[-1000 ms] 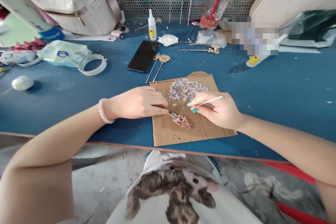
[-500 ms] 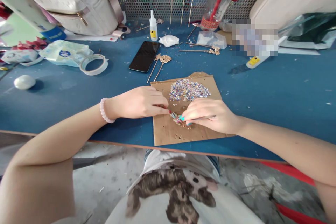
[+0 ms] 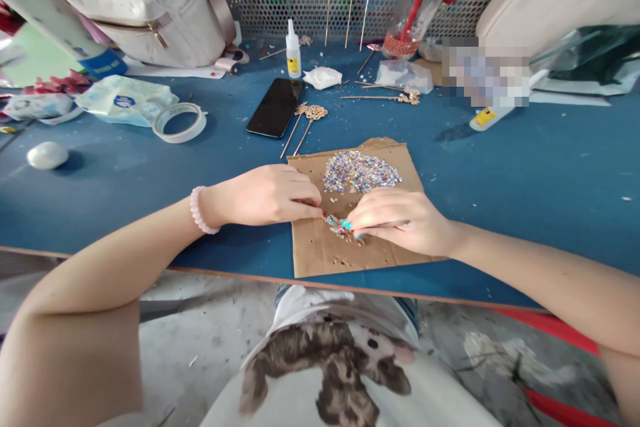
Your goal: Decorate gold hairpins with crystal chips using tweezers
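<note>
A piece of cardboard (image 3: 313, 250) lies at the table's front edge, with a heap of small shiny gems (image 3: 357, 170) on its upper part. Below the heap is a gem-covered metal ornament (image 3: 341, 228). My left hand (image 3: 273, 197), closed, pinches the ornament's left end near a red spot. My right hand (image 3: 400, 217) is closed around a thin tool (image 3: 393, 223), its fingertips with turquoise nails at the ornament. The tool's tip is hidden by the fingers.
Behind the cardboard lie two gold hairpins (image 3: 313, 113) and a black phone (image 3: 275, 108). A glue bottle (image 3: 293, 53) stands farther back. To the left are a tape roll (image 3: 179, 123) and a white lump (image 3: 47, 155); a lidded cup (image 3: 413, 7) stands at the back.
</note>
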The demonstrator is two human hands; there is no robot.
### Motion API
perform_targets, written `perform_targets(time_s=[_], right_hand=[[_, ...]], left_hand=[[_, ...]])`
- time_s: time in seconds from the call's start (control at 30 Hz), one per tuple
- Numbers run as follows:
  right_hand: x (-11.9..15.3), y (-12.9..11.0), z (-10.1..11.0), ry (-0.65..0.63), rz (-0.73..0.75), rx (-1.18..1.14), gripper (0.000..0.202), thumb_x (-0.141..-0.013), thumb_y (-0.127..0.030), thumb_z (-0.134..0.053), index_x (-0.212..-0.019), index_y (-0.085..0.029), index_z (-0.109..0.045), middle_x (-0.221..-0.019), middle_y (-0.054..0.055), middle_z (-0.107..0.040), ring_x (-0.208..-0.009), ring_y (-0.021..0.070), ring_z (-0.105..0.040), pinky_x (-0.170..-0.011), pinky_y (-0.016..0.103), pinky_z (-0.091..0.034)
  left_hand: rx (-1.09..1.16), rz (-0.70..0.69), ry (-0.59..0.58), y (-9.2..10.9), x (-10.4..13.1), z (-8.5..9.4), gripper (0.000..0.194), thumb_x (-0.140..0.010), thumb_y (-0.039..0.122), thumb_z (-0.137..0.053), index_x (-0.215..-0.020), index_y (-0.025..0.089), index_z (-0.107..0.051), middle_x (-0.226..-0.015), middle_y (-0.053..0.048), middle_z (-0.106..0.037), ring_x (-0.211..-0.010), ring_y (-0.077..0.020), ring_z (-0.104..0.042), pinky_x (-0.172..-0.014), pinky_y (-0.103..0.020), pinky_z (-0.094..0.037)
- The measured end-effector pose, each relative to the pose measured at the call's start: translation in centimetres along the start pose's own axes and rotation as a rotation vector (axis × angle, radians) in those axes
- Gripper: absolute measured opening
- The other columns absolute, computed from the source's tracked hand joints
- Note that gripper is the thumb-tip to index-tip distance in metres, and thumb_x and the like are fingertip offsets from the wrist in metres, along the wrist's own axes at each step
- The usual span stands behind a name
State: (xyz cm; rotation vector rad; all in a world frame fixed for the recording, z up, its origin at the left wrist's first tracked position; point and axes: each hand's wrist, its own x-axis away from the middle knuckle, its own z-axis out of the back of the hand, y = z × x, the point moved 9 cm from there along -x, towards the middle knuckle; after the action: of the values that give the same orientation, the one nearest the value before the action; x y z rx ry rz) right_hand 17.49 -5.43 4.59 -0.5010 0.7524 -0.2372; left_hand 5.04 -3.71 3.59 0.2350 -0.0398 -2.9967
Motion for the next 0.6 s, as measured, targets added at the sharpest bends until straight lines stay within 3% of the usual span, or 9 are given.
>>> perform_targets(time_s=[0.3, 0.6], right_hand=[[0.0, -0.1, 0.0, 0.001, 0.012, 0.002, 0.006, -0.095, -0.017, -0.065, -0.097, -0.017, -0.070, -0.091, 0.006, -0.079, -0.083, 0.0138, -0.074, -0.076, 0.028, -0.059], [0.4, 1.6, 2.4, 0.148, -0.112, 0.162, 0.008, -0.095, -0.019, -0.066, -0.096, -0.022, -0.072, -0.092, 0.002, -0.080, -0.087, 0.0138, -0.077, -0.080, 0.026, -0.062]], left_hand=[[-0.022, -0.001, -0.020, 0.0, 0.1, -0.2, 0.039, -0.108, 0.024, -0.033, -0.117, 0.027, -0.071, -0.109, -0.008, -0.076, -0.095, -0.0176, -0.071, -0.078, -0.032, -0.056], [-0.090, -0.073, 0.050, 0.7, 0.0, 0.5, 0.034, -0.107, 0.019, -0.037, -0.117, 0.023, -0.070, -0.106, -0.008, -0.076, -0.091, -0.0153, -0.071, -0.075, -0.028, -0.054]])
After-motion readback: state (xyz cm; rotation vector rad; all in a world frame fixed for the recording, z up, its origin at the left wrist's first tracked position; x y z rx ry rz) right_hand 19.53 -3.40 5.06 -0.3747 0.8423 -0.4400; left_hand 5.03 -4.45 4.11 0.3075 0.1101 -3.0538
